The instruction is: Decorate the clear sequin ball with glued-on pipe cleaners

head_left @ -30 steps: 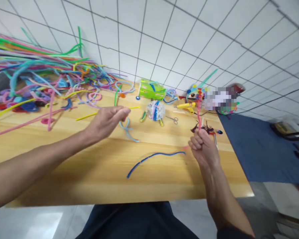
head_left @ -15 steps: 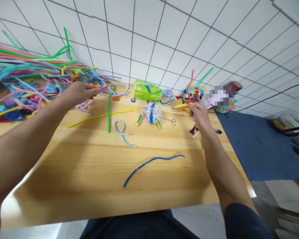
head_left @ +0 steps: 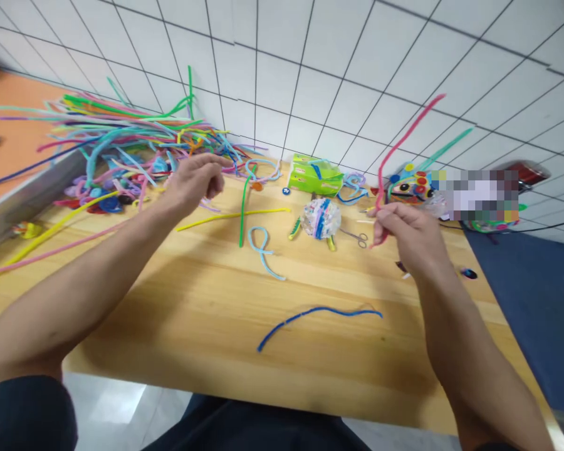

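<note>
My right hand (head_left: 411,235) pinches a red pipe cleaner (head_left: 407,138) near its lower end, and its long part rises up in front of the wall. Over the right edge of a colourful heap of pipe cleaners (head_left: 136,125) hovers my left hand (head_left: 195,185), index finger stretched out and nothing seen in it. Between the hands sits a clear ball (head_left: 329,222) wrapped with blue and purple strips, with yellow-green legs. Small scissors (head_left: 357,237) lie beside it. Loose green (head_left: 242,216), yellow (head_left: 216,218) and light blue (head_left: 259,247) pipe cleaners are left of the ball.
A dark blue pipe cleaner (head_left: 319,308) lies near the front of the wooden table (head_left: 207,351). A green packet (head_left: 313,175) stands by the tiled wall. Decorated pieces (head_left: 407,188) crowd the back right. A grey tray edge (head_left: 37,194) is at left, a blue cloth (head_left: 512,282) at right.
The view has turned left, so things sit further right in the picture. My right hand has drawn the red pipe cleaner up and toward me. My left hand's index finger now points outward.
</note>
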{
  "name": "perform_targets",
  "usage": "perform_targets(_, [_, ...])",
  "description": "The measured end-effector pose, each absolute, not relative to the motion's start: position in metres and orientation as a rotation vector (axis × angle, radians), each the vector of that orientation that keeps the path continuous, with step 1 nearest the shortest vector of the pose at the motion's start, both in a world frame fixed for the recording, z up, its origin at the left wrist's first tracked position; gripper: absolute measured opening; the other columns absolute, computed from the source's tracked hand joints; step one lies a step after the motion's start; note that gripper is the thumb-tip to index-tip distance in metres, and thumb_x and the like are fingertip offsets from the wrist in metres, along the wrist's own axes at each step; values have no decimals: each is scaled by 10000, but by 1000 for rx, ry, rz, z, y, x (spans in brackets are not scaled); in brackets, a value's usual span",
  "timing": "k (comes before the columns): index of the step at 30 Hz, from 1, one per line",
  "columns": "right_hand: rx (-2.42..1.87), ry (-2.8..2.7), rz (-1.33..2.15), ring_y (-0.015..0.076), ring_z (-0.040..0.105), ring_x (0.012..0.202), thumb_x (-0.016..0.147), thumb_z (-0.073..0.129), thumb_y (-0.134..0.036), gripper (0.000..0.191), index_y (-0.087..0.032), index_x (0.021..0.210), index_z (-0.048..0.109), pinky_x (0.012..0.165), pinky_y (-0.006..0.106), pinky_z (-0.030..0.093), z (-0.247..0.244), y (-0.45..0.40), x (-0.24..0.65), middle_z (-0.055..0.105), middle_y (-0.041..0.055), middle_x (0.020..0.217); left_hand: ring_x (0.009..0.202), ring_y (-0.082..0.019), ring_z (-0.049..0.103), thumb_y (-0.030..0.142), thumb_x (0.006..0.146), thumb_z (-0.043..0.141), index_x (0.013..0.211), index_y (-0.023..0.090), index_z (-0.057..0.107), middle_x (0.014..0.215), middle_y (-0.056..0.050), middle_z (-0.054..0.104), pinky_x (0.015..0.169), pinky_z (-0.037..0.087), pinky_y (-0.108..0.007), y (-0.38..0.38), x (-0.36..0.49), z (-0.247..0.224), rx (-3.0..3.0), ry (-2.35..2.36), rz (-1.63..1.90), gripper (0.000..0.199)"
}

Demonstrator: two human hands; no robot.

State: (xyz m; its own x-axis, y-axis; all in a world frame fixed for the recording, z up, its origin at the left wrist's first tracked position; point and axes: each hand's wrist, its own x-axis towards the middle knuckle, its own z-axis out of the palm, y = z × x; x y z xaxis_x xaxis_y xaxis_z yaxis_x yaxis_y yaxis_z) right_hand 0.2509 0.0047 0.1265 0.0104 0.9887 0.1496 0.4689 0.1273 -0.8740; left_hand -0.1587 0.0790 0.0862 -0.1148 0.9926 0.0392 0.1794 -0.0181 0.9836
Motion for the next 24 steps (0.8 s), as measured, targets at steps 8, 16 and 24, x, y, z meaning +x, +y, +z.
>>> perform_targets(8, [-1231,-1805,1296,124,618,546,950,595,-408,238,-212,843,680,556,251,501,100,-37,140,672,-26,625,472,-56,472,609,852,809,931,165,706,645,46,598,453,363,-206,-15,-56,85,1286,758,881,463])
perform_targets(16, [-1245,-1762,1367,134,660,648,908,691,-458,287,-208,1049,707,626,271,530,68,-43,156,723,-13,767,466,-63,402,371,884,688,744,179,611,581,55,524,457,268,-240,41,-120,82,1290,1290,1122,250])
perform_targets(24, [-1368,-1630,1232,154,681,677,860,744,-423,259,-208,1004,761,667,307,547,42,-57,186,749,-1,783,754,-120,591,294,892,765,913,205,748,845,13,723,699,430,-260,34,-149,98,1636,1458,1147,93])
